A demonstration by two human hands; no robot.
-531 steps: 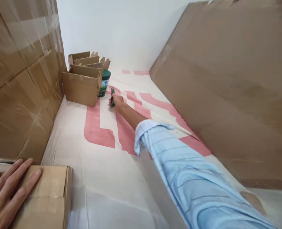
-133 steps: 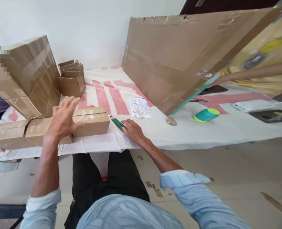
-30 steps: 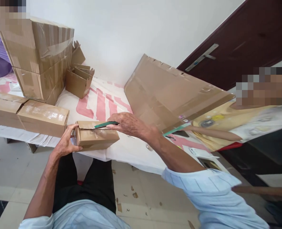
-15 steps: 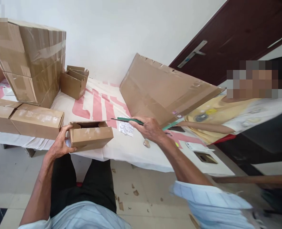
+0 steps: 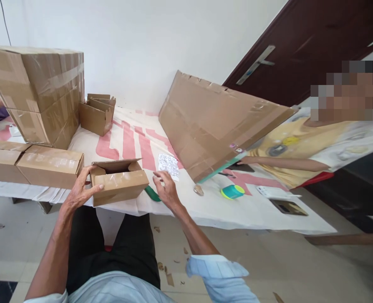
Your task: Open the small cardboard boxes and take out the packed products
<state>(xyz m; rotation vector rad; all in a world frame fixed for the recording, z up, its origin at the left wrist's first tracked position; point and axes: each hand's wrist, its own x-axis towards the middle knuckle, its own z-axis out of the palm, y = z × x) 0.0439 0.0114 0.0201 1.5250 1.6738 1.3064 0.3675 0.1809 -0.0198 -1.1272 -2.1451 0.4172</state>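
Observation:
My left hand [image 5: 81, 189] grips the left end of a small cardboard box [image 5: 123, 187], thumb on its front edge and fingers round the side. The box stands at the table's front edge with its top open and one back flap raised. My right hand [image 5: 167, 191] hovers just right of the box, its fingers curled but apart and holding nothing. Between box and hand lies a green-handled tool [image 5: 152, 194]; the rest of it is hidden. A printed paper sheet [image 5: 169, 166] lies behind my right hand.
Taped cartons [image 5: 52, 84] are stacked at left, with closed boxes [image 5: 52, 164] before them. An open box [image 5: 96, 115] stands behind. A large cardboard panel [image 5: 218, 122] leans at right, near a tape roll [image 5: 198, 190], a teal container [image 5: 233, 192] and a seated person [image 5: 293, 143].
My right hand has let go of the green-handled tool, which now lies beside the box. The hand has moved left and down towards the box. My left hand keeps its grip.

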